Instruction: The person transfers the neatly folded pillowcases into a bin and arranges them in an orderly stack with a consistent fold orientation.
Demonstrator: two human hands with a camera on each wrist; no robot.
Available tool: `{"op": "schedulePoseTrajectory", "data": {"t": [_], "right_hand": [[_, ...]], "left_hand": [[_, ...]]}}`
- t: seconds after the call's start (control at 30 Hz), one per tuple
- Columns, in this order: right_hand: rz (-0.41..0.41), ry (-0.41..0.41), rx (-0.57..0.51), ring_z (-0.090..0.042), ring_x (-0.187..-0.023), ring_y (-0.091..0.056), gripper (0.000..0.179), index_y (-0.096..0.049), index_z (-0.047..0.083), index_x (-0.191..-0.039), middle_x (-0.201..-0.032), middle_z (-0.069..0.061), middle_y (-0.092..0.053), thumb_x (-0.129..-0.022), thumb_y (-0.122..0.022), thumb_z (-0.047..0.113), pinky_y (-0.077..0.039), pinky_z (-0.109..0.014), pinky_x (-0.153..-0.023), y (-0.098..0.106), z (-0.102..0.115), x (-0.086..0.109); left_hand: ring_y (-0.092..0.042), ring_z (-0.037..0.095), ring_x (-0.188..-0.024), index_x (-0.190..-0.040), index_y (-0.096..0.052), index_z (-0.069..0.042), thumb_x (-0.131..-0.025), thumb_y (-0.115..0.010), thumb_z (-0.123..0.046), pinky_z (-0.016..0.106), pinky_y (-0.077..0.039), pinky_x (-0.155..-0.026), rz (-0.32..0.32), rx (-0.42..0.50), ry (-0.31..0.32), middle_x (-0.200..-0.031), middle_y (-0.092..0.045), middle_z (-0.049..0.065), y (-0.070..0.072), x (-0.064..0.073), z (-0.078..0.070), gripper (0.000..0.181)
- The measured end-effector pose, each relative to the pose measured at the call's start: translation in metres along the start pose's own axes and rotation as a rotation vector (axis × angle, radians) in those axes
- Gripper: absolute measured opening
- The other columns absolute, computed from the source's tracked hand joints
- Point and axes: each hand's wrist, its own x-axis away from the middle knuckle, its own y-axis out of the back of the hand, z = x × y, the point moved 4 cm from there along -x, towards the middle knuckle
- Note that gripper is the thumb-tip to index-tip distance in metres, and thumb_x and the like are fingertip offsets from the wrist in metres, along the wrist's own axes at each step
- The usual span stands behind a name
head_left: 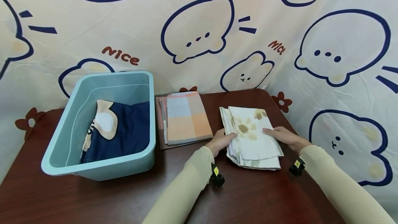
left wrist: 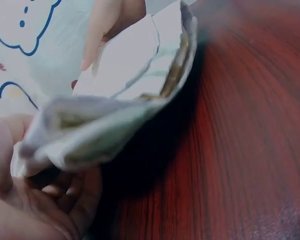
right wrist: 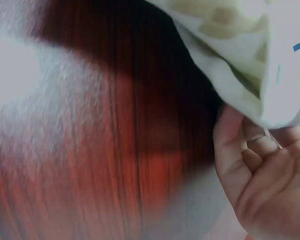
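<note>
A folded white cloth with a tan flower print (head_left: 253, 134) is held between both hands over the right part of the table. On its left edge the left hand (head_left: 221, 141) grips it, thumb on top and fingers curled beneath, as the left wrist view shows. The right hand (head_left: 287, 137) pinches the opposite edge; in the right wrist view its fingers (right wrist: 232, 145) are bent under the cloth (right wrist: 240, 65). Several layers show at the cloth's near end, and the left wrist view has them fanning slightly apart.
Left of the cloth lies a folded checked cloth (head_left: 186, 117) in orange, grey and beige. Farther left stands a light blue plastic tub (head_left: 109, 167) holding a navy garment (head_left: 132, 127) with a cream print. Behind the dark red-brown table (head_left: 124, 199) hangs a printed curtain (head_left: 140, 27).
</note>
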Motion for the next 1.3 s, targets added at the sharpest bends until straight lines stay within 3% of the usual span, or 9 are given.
{"op": "schedulePoseTrajectory", "data": {"t": [0.23, 0.33, 0.37, 0.43, 0.53, 0.6, 0.67, 1.0, 1.3], "right_hand": [[0.025, 0.022, -0.044, -0.015, -0.083, -0.071, 0.058, -0.067, 0.003, -0.114, -0.089, -0.001, -0.075, -0.099, -0.054, 0.057, -0.057, -0.032, -0.077, -0.004, -0.002, -0.003], [0.037, 0.036, -0.053, -0.015, -0.083, -0.072, 0.059, -0.062, 0.0, -0.122, -0.092, -0.001, -0.075, -0.099, -0.056, 0.054, -0.058, -0.032, -0.077, -0.005, -0.004, -0.004], [0.045, 0.04, -0.059, -0.016, -0.083, -0.073, 0.058, -0.061, 0.0, -0.124, -0.092, -0.001, -0.075, -0.099, -0.057, 0.053, -0.058, -0.032, -0.077, -0.006, -0.005, -0.004], [0.073, 0.05, -0.061, -0.016, -0.084, -0.073, 0.054, -0.061, 0.001, -0.124, -0.093, -0.001, -0.075, -0.099, -0.06, 0.049, -0.058, -0.032, -0.077, -0.007, -0.006, -0.004], [0.146, 0.094, -0.064, -0.016, -0.088, -0.073, 0.046, -0.064, 0.001, -0.122, -0.097, -0.001, -0.077, -0.101, -0.061, 0.042, -0.058, -0.032, -0.08, -0.01, -0.004, -0.003], [0.182, 0.11, -0.063, -0.015, -0.09, -0.072, 0.04, -0.068, 0.003, -0.117, -0.097, 0.0, -0.077, -0.101, -0.06, 0.039, -0.058, -0.031, -0.08, -0.011, -0.003, -0.002], [0.217, 0.124, -0.068, -0.014, -0.091, -0.072, 0.037, -0.07, 0.003, -0.113, -0.098, -0.001, -0.077, -0.102, -0.058, 0.037, -0.058, -0.031, -0.081, -0.011, -0.002, -0.001], [0.269, 0.14, -0.092, -0.013, -0.093, -0.073, 0.035, -0.068, 0.004, -0.111, -0.099, -0.001, -0.078, -0.104, -0.057, 0.036, -0.058, -0.03, -0.081, -0.014, -0.001, -0.003], [0.243, 0.123, -0.097, -0.01, -0.102, -0.069, 0.058, -0.044, -0.006, -0.144, -0.111, 0.0, -0.073, -0.103, -0.058, 0.032, -0.054, -0.028, -0.089, -0.014, -0.004, -0.001]], "left_hand": [[-0.04, 0.034, -0.146, -0.153, -0.042, -0.01, -0.102, -0.056, -0.036, 0.053, -0.036, -0.118, -0.018, 0.017, 0.002, -0.156, -0.044, 0.011, -0.003, -0.001, 0.001, 0.059], [-0.059, 0.024, -0.106, -0.113, -0.06, -0.008, -0.101, -0.059, -0.036, 0.042, -0.046, -0.098, -0.051, 0.005, 0.013, -0.109, -0.061, 0.005, -0.003, -0.001, 0.002, 0.031], [-0.055, 0.021, -0.093, -0.099, -0.056, -0.01, -0.1, -0.06, -0.037, 0.039, -0.045, -0.089, -0.065, -0.005, 0.016, -0.096, -0.055, 0.002, -0.003, -0.001, 0.002, 0.028], [-0.047, 0.019, -0.086, -0.095, -0.051, -0.011, -0.098, -0.064, -0.038, 0.038, -0.041, -0.083, -0.097, -0.02, 0.028, -0.09, -0.047, 0.001, -0.002, -0.001, 0.003, 0.03], [-0.054, 0.022, -0.105, -0.121, -0.054, -0.004, -0.094, -0.068, -0.04, 0.04, -0.045, -0.092, -0.132, -0.03, 0.045, -0.115, -0.056, 0.008, -0.003, 0.0, 0.006, 0.047], [-0.052, 0.027, -0.124, -0.143, -0.043, -0.001, -0.092, -0.071, -0.04, 0.044, -0.046, -0.104, -0.15, -0.022, 0.05, -0.139, -0.05, 0.014, -0.003, 0.0, 0.008, 0.07], [-0.049, 0.031, -0.132, -0.149, -0.037, 0.0, -0.091, -0.072, -0.039, 0.047, -0.044, -0.109, -0.16, -0.012, 0.05, -0.148, -0.045, 0.018, -0.004, 0.0, 0.011, 0.078], [-0.05, 0.036, -0.133, -0.148, -0.038, 0.0, -0.093, -0.072, -0.024, 0.05, -0.047, -0.107, -0.241, -0.055, 0.038, -0.145, -0.047, 0.02, 0.002, -0.003, 0.018, 0.069], [-0.045, 0.038, -0.136, -0.15, -0.035, 0.003, -0.094, -0.07, -0.02, 0.051, -0.047, -0.106, -0.212, -0.072, 0.026, -0.151, -0.04, 0.023, -0.003, 0.001, 0.019, 0.07]]}}
